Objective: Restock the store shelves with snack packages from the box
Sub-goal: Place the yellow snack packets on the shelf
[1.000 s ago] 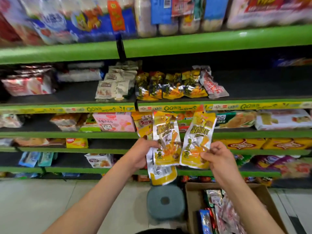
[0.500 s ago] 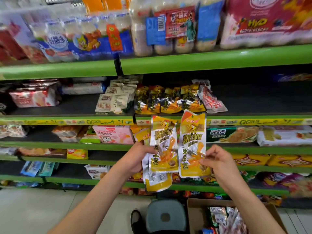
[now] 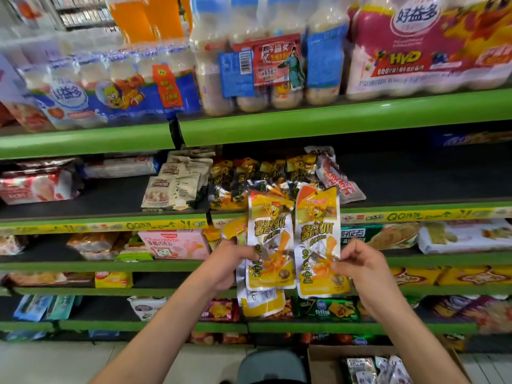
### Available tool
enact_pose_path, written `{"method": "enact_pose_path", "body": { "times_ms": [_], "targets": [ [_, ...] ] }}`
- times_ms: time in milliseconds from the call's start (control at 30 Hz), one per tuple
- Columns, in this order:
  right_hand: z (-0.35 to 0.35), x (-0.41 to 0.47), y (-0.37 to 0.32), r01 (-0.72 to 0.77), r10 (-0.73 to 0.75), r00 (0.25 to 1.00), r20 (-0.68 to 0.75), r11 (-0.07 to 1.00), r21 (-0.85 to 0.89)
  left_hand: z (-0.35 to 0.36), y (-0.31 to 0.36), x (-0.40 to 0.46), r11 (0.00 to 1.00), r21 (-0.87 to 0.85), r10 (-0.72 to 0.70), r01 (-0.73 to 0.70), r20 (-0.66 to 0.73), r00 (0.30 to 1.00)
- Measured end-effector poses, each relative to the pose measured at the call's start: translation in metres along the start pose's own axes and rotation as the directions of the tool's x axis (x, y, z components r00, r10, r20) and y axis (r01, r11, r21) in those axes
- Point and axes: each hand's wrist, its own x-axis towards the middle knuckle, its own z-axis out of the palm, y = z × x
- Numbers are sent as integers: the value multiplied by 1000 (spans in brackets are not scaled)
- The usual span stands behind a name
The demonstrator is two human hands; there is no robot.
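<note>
Several green shelves [image 3: 332, 124] stacked with snacks and bottled drinks fill the wall ahead of you; a cardboard box [image 3: 321, 364] of packets sits on the floor at lower right. Your left hand [image 3: 227, 263] has its fingers curled around a fanned bunch of yellow snack packages [image 3: 270, 245]. Your right hand [image 3: 360, 266] pinches another yellow packet [image 3: 317, 239] just beside them, in front of the shelf edge.
</note>
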Motion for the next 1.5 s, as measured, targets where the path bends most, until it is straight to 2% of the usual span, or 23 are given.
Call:
{"method": "enact_pose_path", "body": {
  "times_ms": [333,500,667,867,967,1067,1267,1500],
  "targets": [
    [13,0,-2,34,-33,999,11,998,-54,-15,2,0,998,56,-41,41,-1,999],
    [21,-6,-5,47,-44,998,36,995,-93,-26,0,1,984,157,71,-80,62,996],
    [29,-9,-9,48,-45,998,38,993,-109,-21,8,-1,985,93,134,-146,126,983],
    [31,-8,-9,42,-42,999,-1,997,-61,-22,7,-2,989,74,118,-127,118,986],
    [30,-7,-6,22,-22,999,-24,1000,8,-21,4,-3,993,-4,116,-116,132,984],
    [26,-4,-3,-4,13,997,-80,993,114,-22,3,-4,984,-154,115,-90,162,980],
    [25,0,-5,-12,28,994,-101,987,159,-21,10,-6,937,-347,111,-50,156,981],
    [26,-3,-7,0,17,995,-98,985,173,-11,6,-11,908,-419,79,-12,144,986]
  ]
}}
